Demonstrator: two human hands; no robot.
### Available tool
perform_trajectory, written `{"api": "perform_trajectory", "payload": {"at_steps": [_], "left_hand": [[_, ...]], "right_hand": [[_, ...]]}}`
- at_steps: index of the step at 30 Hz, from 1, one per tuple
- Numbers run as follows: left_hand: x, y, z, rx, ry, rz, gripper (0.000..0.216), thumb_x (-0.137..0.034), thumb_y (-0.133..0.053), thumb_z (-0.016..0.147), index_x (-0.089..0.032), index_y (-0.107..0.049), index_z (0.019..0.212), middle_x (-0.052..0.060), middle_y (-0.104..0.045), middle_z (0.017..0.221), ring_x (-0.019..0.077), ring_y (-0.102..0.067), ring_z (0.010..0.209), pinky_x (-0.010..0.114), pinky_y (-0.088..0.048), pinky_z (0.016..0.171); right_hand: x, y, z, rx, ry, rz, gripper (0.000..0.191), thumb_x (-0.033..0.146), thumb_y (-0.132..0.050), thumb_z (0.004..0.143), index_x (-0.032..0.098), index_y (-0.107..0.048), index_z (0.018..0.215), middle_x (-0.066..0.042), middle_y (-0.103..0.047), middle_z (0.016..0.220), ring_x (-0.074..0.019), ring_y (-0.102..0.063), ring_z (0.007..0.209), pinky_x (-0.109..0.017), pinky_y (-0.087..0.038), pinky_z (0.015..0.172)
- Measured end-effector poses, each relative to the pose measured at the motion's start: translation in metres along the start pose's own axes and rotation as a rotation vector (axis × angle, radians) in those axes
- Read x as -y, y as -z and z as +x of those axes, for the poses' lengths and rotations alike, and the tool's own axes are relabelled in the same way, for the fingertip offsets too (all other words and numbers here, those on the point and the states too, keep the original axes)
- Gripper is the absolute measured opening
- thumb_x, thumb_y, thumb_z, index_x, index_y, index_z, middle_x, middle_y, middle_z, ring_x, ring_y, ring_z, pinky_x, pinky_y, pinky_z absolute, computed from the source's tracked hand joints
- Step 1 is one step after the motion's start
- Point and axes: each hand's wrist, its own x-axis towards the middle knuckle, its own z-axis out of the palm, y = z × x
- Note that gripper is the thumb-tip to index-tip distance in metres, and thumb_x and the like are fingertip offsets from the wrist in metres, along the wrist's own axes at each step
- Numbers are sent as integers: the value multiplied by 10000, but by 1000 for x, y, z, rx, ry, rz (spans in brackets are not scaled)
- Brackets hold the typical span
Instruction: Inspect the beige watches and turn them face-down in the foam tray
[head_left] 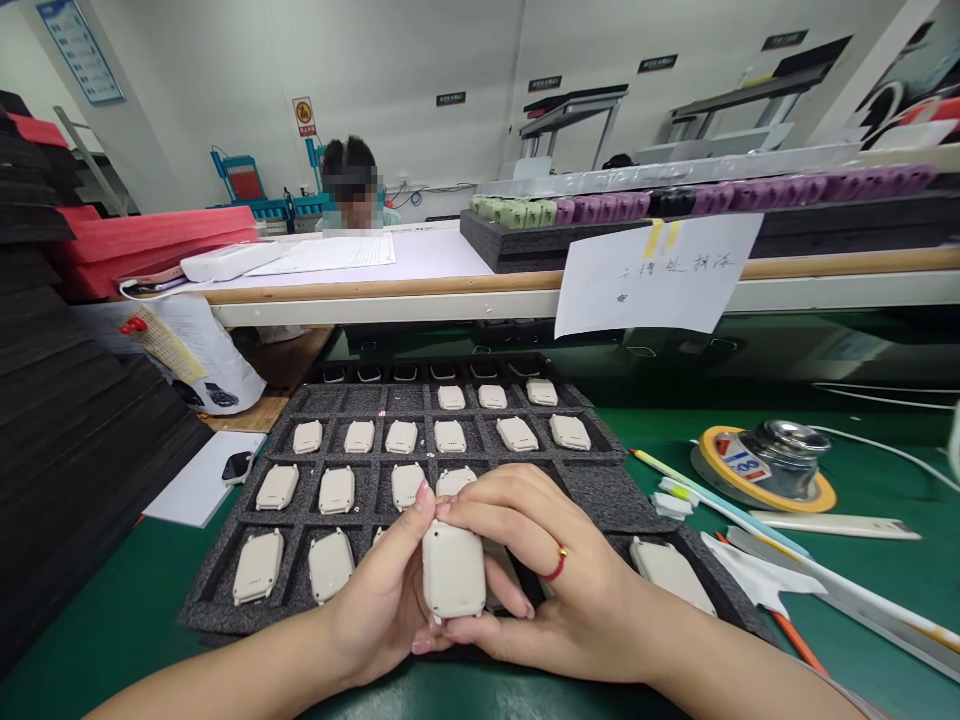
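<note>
Beige rounded-rectangle plastic watch case (453,568): being held upright, long axis vertical, over near edge of black foam compartment tray (600,495) on green counter (112,620). Left hand (390,590) and right hand (540,570) both grasping it, thumbs meeting at top.

Walls (420,60): were white, carrying small dark signs.
Bench (135,620): had a green mat.
Shelf (465,290): was wood-edged, running across.
Racks (577,110): stood at the rear.
</note>
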Motion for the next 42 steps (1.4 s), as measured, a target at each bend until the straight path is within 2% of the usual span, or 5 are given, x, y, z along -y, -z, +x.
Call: {"api": "perform_trajectory", "payload": {"at_steps": [3, 9, 18, 30, 42], "left_hand": [[-1, -1, -1, -3, 11, 7, 746, -723, -429, 856, -53, -742, 762, -21, -447, 465, 38, -291, 350, 203, -146, 358], [-2, -3, -1, -9, 10, -6, 714, -692, -439, 868, -60, -697, 661, 22, -528, 581, 28, -332, 389, 192, -136, 368], [-5, -2, 2, -50, 11, -65, 615, -623, -474, 883, -66, -667, 706, 56, -594, 641, 48, -411, 421, 182, -137, 362], [-7, -5, 2, -64, 25, -41, 638, -594, -431, 911, -61, -683, 666, 25, -532, 556, 41, -361, 393, 189, -166, 381], [-5, -4, 1, -67, 28, -26, 670, -604, -388, 924, -65, -685, 659, 46, -558, 593, 44, -354, 408, 196, -153, 382]], "right_hand": [[1, 0, 0, 10, -3, -7, 622, 389, -801, 772, 152, -506, 1266, -118, -649, 1082, -240, -603, 991, -387, -487, 861], [0, -1, 1, 42, -16, 10, 591, 367, -783, 793, 146, -503, 1264, -108, -658, 1057, -232, -602, 992, -380, -477, 877], [-1, 1, 1, 158, -127, 66, 530, 366, -744, 825, 180, -525, 1272, -96, -659, 1049, -235, -587, 990, -385, -486, 876], [-3, 0, 0, 144, -103, 95, 545, 357, -730, 842, 148, -489, 1283, -108, -664, 1061, -243, -572, 1015, -381, -486, 901], [-2, -1, -1, 129, -110, 55, 549, 386, -729, 837, 200, -473, 1285, -82, -691, 1028, -243, -618, 1015, -399, -494, 894]]}}
